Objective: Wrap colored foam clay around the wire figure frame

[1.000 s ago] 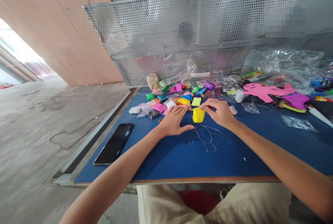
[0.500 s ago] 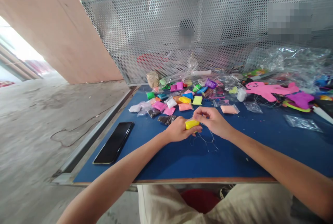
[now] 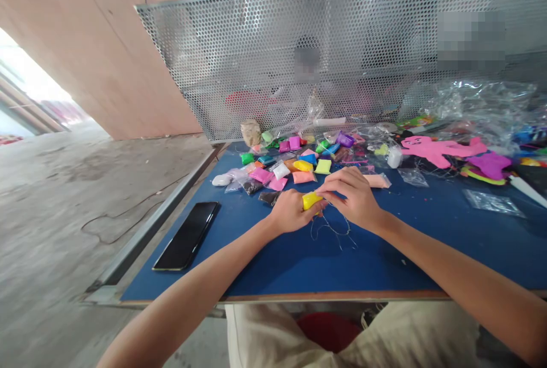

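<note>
My left hand [image 3: 293,210] is closed around a lump of bright yellow modelling clay [image 3: 311,200], the thumb lying along its near side. At the clay's right end, the fingertips of my right hand [image 3: 350,194] are pinched together; what sits between them is too small to make out. Below both hands, thin wire [image 3: 331,230] curls in a loose loop over the blue tabletop [image 3: 273,268]. A dark packet [image 3: 268,198] lies just beyond my left hand, partly hidden by it. Behind my right hand is a peach clay packet [image 3: 378,180].
Several coloured clay packets [image 3: 261,175] are heaped at the back. A phone [image 3: 187,235] lies on the left. To the right are a pink figure cutout [image 3: 436,150], a white tub [image 3: 395,157] and clear plastic bags [image 3: 482,100]. A perforated metal panel [image 3: 256,43] stands behind.
My right hand has turned and its fingers have come closer together at the clay's right end. The yellow lump has tilted slightly, still in my left hand.
</note>
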